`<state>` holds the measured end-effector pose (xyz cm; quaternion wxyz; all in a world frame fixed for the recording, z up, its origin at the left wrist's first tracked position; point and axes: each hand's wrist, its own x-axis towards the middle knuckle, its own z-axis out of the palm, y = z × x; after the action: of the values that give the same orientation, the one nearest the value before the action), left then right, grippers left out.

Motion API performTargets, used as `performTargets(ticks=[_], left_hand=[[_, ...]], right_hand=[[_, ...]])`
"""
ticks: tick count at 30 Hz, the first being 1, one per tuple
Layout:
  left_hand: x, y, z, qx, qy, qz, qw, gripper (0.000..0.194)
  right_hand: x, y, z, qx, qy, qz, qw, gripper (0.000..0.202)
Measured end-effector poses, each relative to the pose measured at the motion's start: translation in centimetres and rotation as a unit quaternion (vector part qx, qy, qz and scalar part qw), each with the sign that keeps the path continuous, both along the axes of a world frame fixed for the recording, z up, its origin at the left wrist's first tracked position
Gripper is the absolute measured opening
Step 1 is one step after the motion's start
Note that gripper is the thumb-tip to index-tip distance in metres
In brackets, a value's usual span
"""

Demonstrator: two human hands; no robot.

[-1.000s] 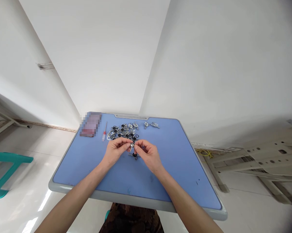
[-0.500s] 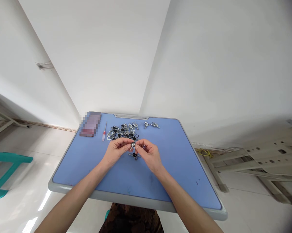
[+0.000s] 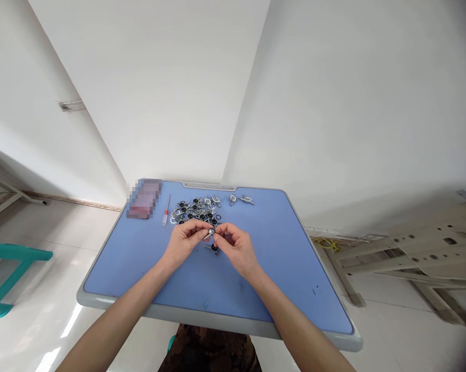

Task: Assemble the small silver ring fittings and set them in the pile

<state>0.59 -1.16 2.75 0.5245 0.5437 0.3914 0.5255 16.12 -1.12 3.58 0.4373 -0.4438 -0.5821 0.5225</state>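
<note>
Here we are, both hands up over the blue table (image 3: pixel 295 279), with one small metal piece (image 3: pixel 210 233) raised just above it, between our fingertips. Our left hand (image 3: pixel 186 242) pinches it between thumb and forefinger; our right hand (image 3: pixel 238 250) has thumb and fingertips drawn together at its other side. Something small shows by the right hand's curled fingers, too small to name.

So how far along are we? One piece is in hand, being worked, we'd judge, and not set down. Just below it on the table lies a part with a black disc (image 3: pixel 215 248). Beyond our fingers sits a crowded heap of metal parts (image 3: pixel 197 209), with a loose black ring (image 3: pixel 218 217) at its right edge. Well off to the right lie a silver part (image 3: pixel 233 198) and a second silver part (image 3: pixel 247 199). Which are finished and which are waiting, we can't tell. The screwdriver (image 3: pixel 166 214) lies left of the heap, in neither hand.
</note>
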Motion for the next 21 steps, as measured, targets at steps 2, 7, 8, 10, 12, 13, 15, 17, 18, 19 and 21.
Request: performTargets(ticks=[2, 7, 8, 10, 12, 13, 15, 17, 18, 19, 21], left_hand=[[0.0, 0.0, 0.1, -0.007, -0.002, 0.001, 1.0, 0.019], [0.1, 0.0, 0.0, -0.026, -0.004, 0.008, 1.0, 0.021], [0.1, 0.1, 0.0, -0.027, -0.005, 0.009, 1.0, 0.022], [0.0, 0.1, 0.0, -0.026, -0.006, 0.009, 1.0, 0.024], [0.0, 0.1, -0.1, -0.024, -0.003, 0.009, 1.0, 0.026], [0.0, 0.1, -0.1, -0.019, 0.002, 0.01, 1.0, 0.026], [0.0, 0.1, -0.2, 0.004, 0.027, 0.015, 1.0, 0.026], [0.1, 0.0, -0.3, 0.048, 0.074, 0.025, 0.996, 0.023], [0.1, 0.0, -0.3, 0.075, 0.102, 0.033, 0.991, 0.021], [0.1, -0.1, -0.4, 0.102, 0.129, 0.041, 0.985, 0.02], [0.1, -0.1, -0.5, 0.147, 0.173, 0.056, 0.972, 0.019]], right_hand=[[0.0, 0.0, 0.0, -0.007, 0.005, 0.001, 1.0, 0.015], [-0.1, 0.1, 0.1, -0.029, 0.027, -0.003, 0.999, 0.016], [-0.1, 0.1, 0.1, -0.033, 0.028, -0.005, 0.999, 0.016], [-0.1, 0.2, 0.1, -0.039, 0.028, -0.011, 0.999, 0.017], [-0.1, 0.4, 0.0, -0.04, 0.023, -0.021, 0.999, 0.017], [-0.1, 0.5, -0.1, -0.037, 0.021, -0.027, 0.999, 0.017], [0.0, 0.7, -0.2, -0.027, 0.017, -0.035, 0.999, 0.016], [0.0, 0.9, -0.5, -0.017, 0.013, -0.036, 0.999, 0.015], [0.0, 1.0, -0.6, -0.014, 0.011, -0.034, 0.999, 0.014], [0.0, 1.0, -0.7, -0.011, 0.008, -0.031, 0.999, 0.014], [0.0, 1.2, -0.9, -0.01, 0.004, -0.028, 1.0, 0.014]])
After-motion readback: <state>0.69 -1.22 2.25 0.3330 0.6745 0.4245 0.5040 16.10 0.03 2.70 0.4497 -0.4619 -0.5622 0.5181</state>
